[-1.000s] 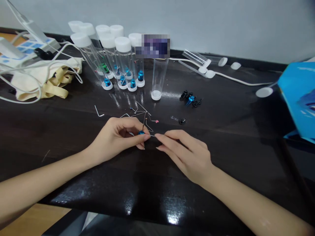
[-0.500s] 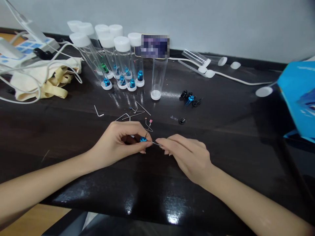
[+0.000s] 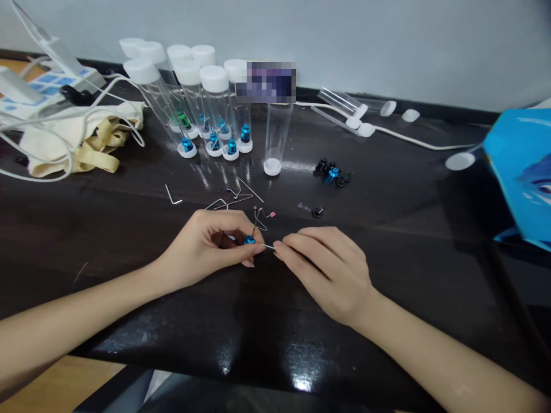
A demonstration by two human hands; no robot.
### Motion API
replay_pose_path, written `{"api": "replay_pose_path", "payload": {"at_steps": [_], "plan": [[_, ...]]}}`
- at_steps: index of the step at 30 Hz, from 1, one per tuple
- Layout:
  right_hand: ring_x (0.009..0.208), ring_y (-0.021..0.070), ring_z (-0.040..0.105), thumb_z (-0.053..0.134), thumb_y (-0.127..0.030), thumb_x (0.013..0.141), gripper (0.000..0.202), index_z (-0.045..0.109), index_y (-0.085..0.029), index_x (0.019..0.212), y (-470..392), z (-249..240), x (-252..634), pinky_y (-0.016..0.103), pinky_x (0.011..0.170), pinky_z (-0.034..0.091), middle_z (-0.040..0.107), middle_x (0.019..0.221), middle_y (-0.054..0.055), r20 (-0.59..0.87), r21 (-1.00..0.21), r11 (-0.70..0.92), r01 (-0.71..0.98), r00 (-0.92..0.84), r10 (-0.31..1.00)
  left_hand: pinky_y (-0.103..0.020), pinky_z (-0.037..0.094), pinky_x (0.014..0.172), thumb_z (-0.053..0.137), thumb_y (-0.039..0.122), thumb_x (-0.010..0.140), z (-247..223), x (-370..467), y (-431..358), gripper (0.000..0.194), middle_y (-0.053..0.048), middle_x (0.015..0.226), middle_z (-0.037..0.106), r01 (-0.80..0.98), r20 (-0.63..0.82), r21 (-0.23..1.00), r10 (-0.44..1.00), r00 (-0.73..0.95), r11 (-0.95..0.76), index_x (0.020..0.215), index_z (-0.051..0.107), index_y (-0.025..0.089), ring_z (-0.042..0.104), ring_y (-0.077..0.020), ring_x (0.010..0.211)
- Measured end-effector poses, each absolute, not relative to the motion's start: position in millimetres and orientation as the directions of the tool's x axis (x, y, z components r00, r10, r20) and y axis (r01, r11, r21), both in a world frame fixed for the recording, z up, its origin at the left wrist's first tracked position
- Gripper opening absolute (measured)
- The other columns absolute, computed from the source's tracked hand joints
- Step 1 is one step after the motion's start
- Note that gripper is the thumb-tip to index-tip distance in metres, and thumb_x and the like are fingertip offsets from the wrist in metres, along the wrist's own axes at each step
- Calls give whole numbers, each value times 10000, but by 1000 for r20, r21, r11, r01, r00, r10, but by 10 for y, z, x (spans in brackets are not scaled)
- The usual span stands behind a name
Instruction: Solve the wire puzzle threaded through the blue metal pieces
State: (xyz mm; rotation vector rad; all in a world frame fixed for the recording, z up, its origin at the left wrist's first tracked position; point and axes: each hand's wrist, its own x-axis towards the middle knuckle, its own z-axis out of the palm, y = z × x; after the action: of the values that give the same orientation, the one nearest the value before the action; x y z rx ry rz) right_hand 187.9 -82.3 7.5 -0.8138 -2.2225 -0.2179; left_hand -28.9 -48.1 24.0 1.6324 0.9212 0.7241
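My left hand pinches a small blue metal part between thumb and fingers. From that part a thin bent wire rises, ending in a pink tip. My right hand is closed on a thin metal rod, which reaches left to the blue part at my left fingertips. Just beyond my hands lie several thin bent wires. Farther left is an L-shaped hex key. A small black part lies beyond my right hand.
Several capped clear tubes stand at the back left, and an uncapped-looking tube stands nearer the middle. Black and blue parts lie right of it. Cloth and cables are left; a blue bag is right.
The pink-tipped wire has tilted to the right. My right hand has shifted slightly up, with its fingers turned differently on the rod. My left hand has barely moved.
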Motion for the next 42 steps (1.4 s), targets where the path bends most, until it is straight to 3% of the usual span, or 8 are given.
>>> {"api": "replay_pose_path", "payload": {"at_steps": [4,13,19,21,26,30,37,42], "plan": [[793,199,674,625,-55,896,109,694,-117,952,-811,45,1893,332,686,542,760,844,66,683,-90,795,601,-543,488,-254,636,567,714,179,815,230,-288,-484,43,-28,799,682,198,11,971,854,520,-134,795,736,147,695,-146,625],[623,155,669,577,-82,939,90,664,-90,965,-834,-6,1882,285,593,526,736,724,49,629,-230,783,579,-525,573,-247,616,536,684,167,833,240,-285,-497,60,-37,803,670,232,60,948,838,543,-219,827,737,140,687,-152,638],[555,107,632,492,-137,995,152,636,-130,1045,-837,23,1861,239,606,520,664,646,-27,456,-607,632,482,-439,774,-230,582,548,676,163,844,229,-302,-504,80,-44,809,686,297,180,868,811,557,-398,874,749,146,676,-148,666],[569,105,635,501,-149,996,145,619,-133,1078,-835,18,1864,233,616,520,662,663,-29,425,-658,597,459,-428,798,-229,585,556,676,160,844,236,-304,-505,78,-43,806,687,294,166,878,815,555,-378,866,751,148,680,-149,670],[710,145,644,638,-235,936,163,627,-129,1059,-822,-9,1881,276,688,536,688,813,32,526,-540,683,493,-436,730,-211,603,552,711,147,818,241,-293,-487,38,-16,776,690,221,17,964,868,497,-145,788,734,147,690,-121,584],[784,168,646,627,-166,935,138,650,-94,1051,-817,-10,1888,297,701,548,700,913,95,578,-419,735,533,-467,669,-183,601,556,722,116,799,235,-278,-465,40,11,704,684,186,-32,981,881,473,-64,774,728,146,691,-107,555],[719,166,659,597,-144,949,115,682,-74,983,-819,8,1878,294,666,562,722,839,102,637,-360,782,509,-478,604,-212,618,549,725,134,793,240,-269,-497,22,-15,772,703,187,-21,979,877,481,-78,779,737,145,693,-121,567],[612,125,617,376,-77,1011,275,647,-106,1047,-816,4,1881,261,591,548,669,729,39,599,-402,790,463,-519,610,-240,629,540,703,174,817,228,-268,-520,48,-27,777,683,232,18,960,857,516,-160,803,741,148,694,-147,616]]}}
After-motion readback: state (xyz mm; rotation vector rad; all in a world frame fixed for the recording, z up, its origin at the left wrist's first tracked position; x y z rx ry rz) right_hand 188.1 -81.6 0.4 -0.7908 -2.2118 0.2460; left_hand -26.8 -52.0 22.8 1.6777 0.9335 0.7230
